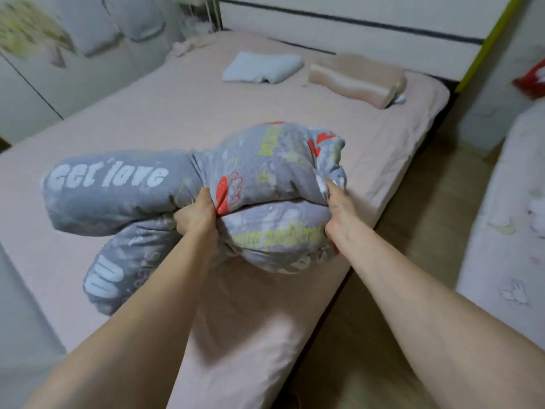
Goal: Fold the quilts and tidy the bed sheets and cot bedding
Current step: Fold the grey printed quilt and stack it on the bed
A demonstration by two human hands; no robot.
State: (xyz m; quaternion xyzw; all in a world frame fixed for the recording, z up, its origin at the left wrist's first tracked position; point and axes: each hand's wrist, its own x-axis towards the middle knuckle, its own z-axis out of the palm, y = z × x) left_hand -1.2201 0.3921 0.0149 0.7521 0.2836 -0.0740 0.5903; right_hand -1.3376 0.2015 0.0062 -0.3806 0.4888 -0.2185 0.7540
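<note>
Both the left hand (196, 215) and right hand (339, 212) clutch the bunched grey printed quilt (188, 202) above the pink-sheeted bed (147, 113), mid-fold; next it likely needs spreading flat.

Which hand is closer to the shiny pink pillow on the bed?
The right hand. It grips the grey quilt at its right end, below the pillow on that side of the bed. The left hand grips the quilt's middle, farther left of the pillow.

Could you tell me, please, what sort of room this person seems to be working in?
Most likely a home bedroom. A bed with a pink sheet fills the view, a tan pillow and a folded pale blue cloth lie near its head, and both hands grip a bundled grey printed quilt.
</note>
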